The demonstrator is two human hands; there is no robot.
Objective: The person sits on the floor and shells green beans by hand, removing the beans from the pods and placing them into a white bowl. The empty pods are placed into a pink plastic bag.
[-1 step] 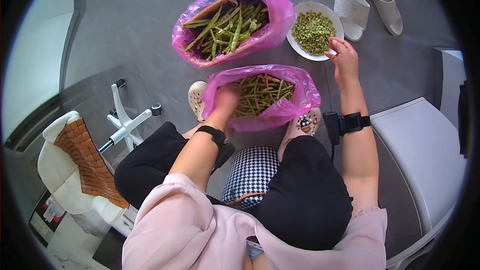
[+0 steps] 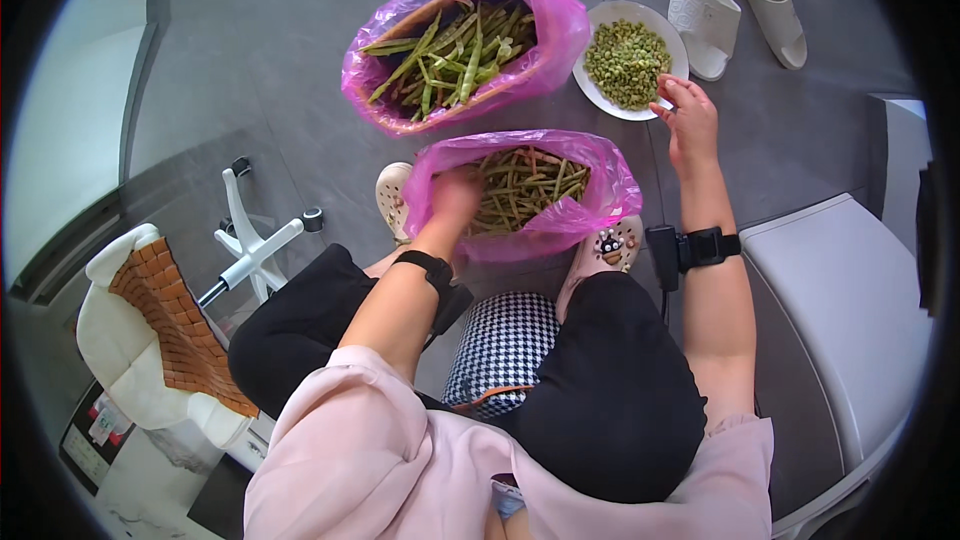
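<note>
A pink plastic bag (image 2: pixel 615 202) near my feet holds many brownish-green bean pods (image 2: pixel 530 190). At its left side my left hand (image 2: pixel 456 198) reaches in, smeared by motion, so its fingers and anything in them do not show. My right hand (image 2: pixel 690 120) hovers at the right rim of a white plate (image 2: pixel 593 97) heaped with shelled green beans (image 2: pixel 626 64). Its thumb and fingertips are bent but apart, with nothing visible between them. Beyond the near bag, a second pink bag (image 2: pixel 562 30) stands wide-mouthed, filled with longer green pods (image 2: pixel 462 55).
White slippers (image 2: pixel 703 15) lie on the grey floor beyond the plate. A white chair (image 2: pixel 130 350) with a woven brown cover and a wheeled base (image 2: pixel 262 252) stand at left. A checked seat (image 2: pixel 500 345) is between my legs; a pale grey bench-like surface (image 2: pixel 840 300) is on the right.
</note>
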